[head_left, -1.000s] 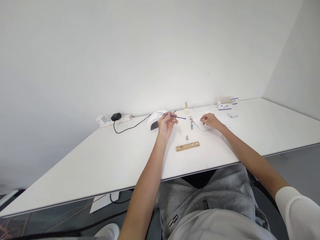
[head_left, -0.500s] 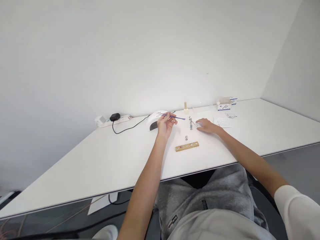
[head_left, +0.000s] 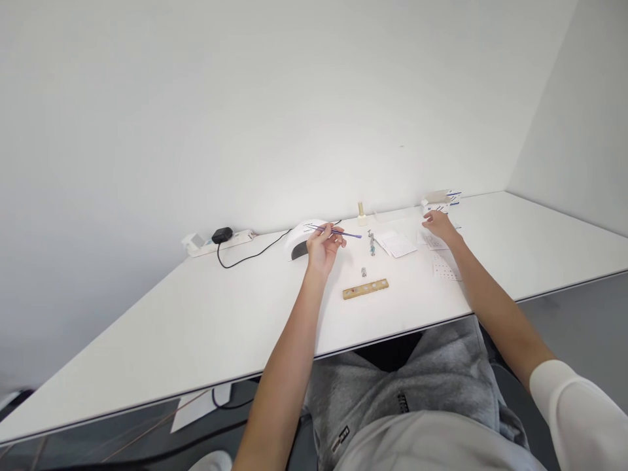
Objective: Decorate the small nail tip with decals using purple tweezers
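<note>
Got a tool (head_left: 350, 234) pinched crosswise in left hand (head_left: 324, 250), well left of box (head_left: 434, 206), can't tell grip of right hand (head_left: 440, 226), way closer.

Nothing can be read: print on the box (head_left: 434, 208), white device (head_left: 296, 237) and trouser patches (head_left: 340, 439) is too small or blurred.

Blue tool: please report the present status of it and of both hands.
Left hand: holding slim blue tool. Right hand: near white box, contact unclear. Printed sheet beside right forearm; no blockage evident.
</note>
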Motion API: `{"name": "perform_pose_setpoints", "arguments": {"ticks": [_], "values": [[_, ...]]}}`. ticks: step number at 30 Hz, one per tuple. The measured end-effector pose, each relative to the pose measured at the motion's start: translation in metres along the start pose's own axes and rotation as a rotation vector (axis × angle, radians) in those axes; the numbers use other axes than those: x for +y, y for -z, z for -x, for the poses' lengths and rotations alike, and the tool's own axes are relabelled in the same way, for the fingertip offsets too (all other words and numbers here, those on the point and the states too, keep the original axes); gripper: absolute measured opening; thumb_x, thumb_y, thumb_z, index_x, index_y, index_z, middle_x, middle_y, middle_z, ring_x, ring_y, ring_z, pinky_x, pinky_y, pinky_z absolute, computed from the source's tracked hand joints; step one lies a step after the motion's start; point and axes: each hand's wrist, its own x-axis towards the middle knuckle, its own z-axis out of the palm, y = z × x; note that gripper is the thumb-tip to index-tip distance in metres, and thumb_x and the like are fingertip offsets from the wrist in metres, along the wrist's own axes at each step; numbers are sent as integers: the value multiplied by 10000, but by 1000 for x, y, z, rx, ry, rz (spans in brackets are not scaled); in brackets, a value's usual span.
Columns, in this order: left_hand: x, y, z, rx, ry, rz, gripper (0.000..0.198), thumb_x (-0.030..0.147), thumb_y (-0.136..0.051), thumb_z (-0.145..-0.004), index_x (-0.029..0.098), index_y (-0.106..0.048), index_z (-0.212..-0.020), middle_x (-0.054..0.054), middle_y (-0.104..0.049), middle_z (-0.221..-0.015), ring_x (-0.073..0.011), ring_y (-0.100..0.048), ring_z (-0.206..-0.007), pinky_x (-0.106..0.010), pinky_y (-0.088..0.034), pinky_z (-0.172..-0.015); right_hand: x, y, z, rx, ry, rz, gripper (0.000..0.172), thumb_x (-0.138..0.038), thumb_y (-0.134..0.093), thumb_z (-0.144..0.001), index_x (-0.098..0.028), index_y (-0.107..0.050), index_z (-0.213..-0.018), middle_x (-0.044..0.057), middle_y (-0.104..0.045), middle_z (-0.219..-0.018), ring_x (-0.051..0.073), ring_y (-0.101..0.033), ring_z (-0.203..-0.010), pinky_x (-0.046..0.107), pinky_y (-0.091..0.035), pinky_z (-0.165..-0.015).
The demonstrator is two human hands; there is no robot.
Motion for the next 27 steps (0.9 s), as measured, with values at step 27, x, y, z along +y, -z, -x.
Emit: {"name": "perform_pose_setpoints", "arguments": {"ticks": [27], "values": [[-3,5,0,-32,8,-28,174,245,-690,-771,141,-551,-789,-45,-641,-712,-95,-521,-491,-249,-414,-486,-42,-48,37,-427,371,307,455,-319,-429,-929,-183,-500,-1357,143,-447,-1449,320,-370,-1356,488,-290,-1082]]}}
